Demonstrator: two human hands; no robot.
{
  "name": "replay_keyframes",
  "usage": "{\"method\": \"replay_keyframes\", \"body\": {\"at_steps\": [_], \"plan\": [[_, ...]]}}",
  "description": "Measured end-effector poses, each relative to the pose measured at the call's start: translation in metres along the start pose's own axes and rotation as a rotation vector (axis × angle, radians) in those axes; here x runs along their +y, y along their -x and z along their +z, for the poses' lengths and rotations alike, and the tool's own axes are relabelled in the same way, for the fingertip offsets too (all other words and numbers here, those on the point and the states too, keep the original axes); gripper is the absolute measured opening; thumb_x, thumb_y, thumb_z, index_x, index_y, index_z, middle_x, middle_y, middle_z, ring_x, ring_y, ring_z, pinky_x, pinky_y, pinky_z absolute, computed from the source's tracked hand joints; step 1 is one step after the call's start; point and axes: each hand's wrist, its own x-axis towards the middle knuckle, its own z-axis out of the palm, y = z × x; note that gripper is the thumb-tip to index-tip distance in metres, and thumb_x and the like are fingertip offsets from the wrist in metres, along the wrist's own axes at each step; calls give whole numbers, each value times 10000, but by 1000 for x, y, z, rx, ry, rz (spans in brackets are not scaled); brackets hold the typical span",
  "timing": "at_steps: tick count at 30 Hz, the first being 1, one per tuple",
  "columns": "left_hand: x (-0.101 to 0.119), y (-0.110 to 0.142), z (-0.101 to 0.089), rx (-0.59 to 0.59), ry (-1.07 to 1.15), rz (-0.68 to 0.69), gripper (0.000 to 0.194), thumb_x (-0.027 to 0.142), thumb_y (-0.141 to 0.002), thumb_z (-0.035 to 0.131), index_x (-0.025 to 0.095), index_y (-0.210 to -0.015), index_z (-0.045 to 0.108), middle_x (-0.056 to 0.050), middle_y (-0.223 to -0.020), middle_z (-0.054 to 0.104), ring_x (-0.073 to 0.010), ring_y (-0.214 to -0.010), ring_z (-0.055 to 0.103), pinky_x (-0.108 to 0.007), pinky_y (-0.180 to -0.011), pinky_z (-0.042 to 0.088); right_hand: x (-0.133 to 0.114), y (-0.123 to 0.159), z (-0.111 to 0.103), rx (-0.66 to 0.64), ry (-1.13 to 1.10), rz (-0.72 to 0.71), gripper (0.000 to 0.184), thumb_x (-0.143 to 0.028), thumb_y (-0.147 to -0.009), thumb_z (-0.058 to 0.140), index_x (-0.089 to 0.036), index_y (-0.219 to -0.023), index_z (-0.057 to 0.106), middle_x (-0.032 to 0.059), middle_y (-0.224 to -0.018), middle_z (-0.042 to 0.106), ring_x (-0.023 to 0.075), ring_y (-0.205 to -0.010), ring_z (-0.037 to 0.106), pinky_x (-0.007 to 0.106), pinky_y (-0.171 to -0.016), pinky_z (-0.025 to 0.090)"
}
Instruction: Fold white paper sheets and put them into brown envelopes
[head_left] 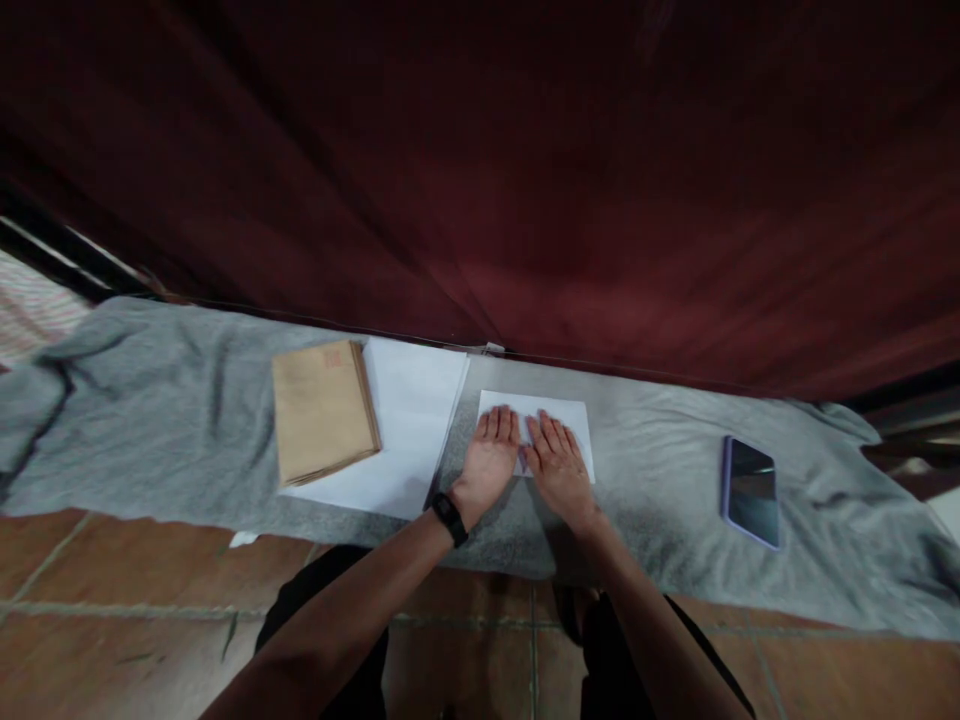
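Paper (580, 418) lies under the left hand (491, 462) and right hand (559, 470), midway along the grey cloth (645, 480), closer to its far edge; fingers (504, 424) rest flat and extended, gripping nothing. Uneven pressure could skew or crease it, since the soft cloth might ruck underneath.

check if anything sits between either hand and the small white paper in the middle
Nothing visible does: the left hand and right hand both lie flat on the white paper. The brown envelopes are off to the left and the phone to the right, both clear of it.
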Motion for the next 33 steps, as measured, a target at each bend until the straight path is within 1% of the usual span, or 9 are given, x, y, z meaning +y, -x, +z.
{"method": "replay_keyframes", "body": {"at_steps": [6, 12, 16, 19, 21, 23, 27, 30, 33], "plan": [[-2, 1, -1, -29, -58, -7, 652, 57, -912, 247, 144, -1547, 371, -175, -1592, 384, -328, -1500, 308, -569, -1187, 281, 24, 2, -1, 2, 49, 56, 545, -402, -1061, 347, -166, -1551, 377, 128, -1606, 377, 274, -1470, 357, 456, -1193, 276], [-5, 0, 2, 12, -40, 4, 625, 54, -915, 279, 110, -1525, 400, -194, -1572, 409, -330, -1486, 338, -546, -1174, 326, 45, 5, -2, -13, 83, 150, 601, -442, -1050, 362, -123, -1559, 345, 141, -1599, 386, 275, -1473, 347, 464, -1203, 250], [-9, -2, 3, 63, -83, 12, 533, 141, -980, 304, 73, -1493, 429, -243, -1526, 453, -355, -1453, 392, -558, -1137, 379, 54, 7, -8, -31, 88, 209, 614, -443, -1037, 386, -91, -1540, 375, 152, -1589, 398, 302, -1452, 377, 479, -1196, 267], [-11, -3, 4, 109, -93, 14, 501, 175, -1001, 306, 109, -1472, 462, -228, -1495, 500, -345, -1430, 434, -544, -1122, 405, 57, 6, -13, -14, 73, 237, 594, -406, -1031, 400, -57, -1511, 417, 177, -1564, 429, 321, -1440, 395, 502, -1195, 271], [-11, -4, 4, 123, -91, 13, 495, 165, -995, 316, 125, -1459, 483, -215, -1486, 516, -337, -1418, 452, -531, -1126, 406, 55, 3, -15, 8, 56, 252, 576, -370, -1033, 387, -29, -1495, 432, 199, -1553, 436, 327, -1446, 389, 508, -1197, 271], [-10, -4, 3, 114, -106, 9, 496, 136, -980, 318, 91, -1438, 503, -234, -1482, 512, -342, -1411, 460, -519, -1135, 398, 47, -1, -15, 30, 25, 240, 554, -334, -1038, 360, -31, -1495, 433, 198, -1567, 415, 320, -1462, 371, 502, -1198, 279], [-3, -7, 0, 110, -145, 27, 517, 88, -955, 297, 25, -1431, 488, -248, -1505, 480, -328, -1430, 435, -495, -1173, 358, 23, -8, -10, 24, -71, 116, 526, -292, -1041, 328, -114, -1530, 404, 129, -1604, 377, 256, -1496, 325, 465, -1208, 300], [7, -13, 1, 144, -98, 76, 513, 171, -993, 314, 68, -1481, 435, -178, -1550, 452, -281, -1465, 387, -476, -1206, 321, 9, -10, -3, 6, -104, 34, 524, -229, -1030, 304, -119, -1534, 399, 106, -1606, 381, 216, -1500, 315, 429, -1226, 284], [14, -20, 5, 150, -58, 98, 517, 272, -1030, 306, 94, -1501, 423, -142, -1558, 453, -255, -1480, 362, -472, -1226, 294, 5, -9, 4, 7, -94, 27, 545, -153, -1005, 288, -95, -1538, 384, 114, -1588, 412, 201, -1490, 332, 416, -1232, 274]]}}
